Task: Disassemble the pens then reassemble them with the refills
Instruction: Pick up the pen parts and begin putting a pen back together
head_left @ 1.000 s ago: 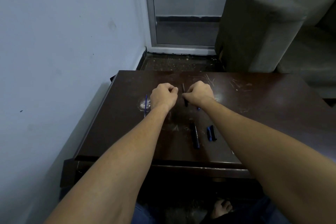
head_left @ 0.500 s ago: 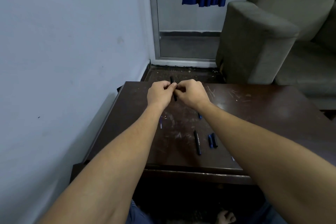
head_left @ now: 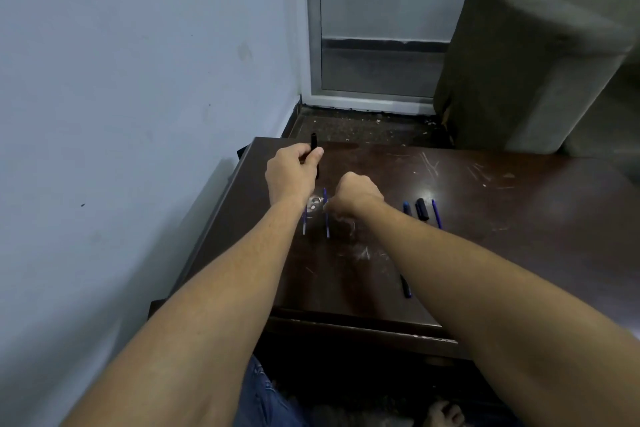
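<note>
Our hands, joined on the black pen barrel [head_left: 314,146] half a second ago, have parted. The left hand [head_left: 292,172] alone now holds it upright over the table's [head_left: 485,253] far edge. The right hand [head_left: 353,199] has dropped to the tabletop, curled fingers at a blue refill [head_left: 326,224]; whether they pinch it, we cannot tell.

In the upper middle of the frame the left hand [head_left: 294,172] grips a black pen barrel [head_left: 314,144], held upright above the dark brown surface [head_left: 502,253]. Just right and lower, the right hand [head_left: 356,198] curls down at a blue refill [head_left: 326,222]; the grip itself is hidden. A second refill [head_left: 304,225] lies beside it, and a black cap [head_left: 421,209] lies further right.
</note>
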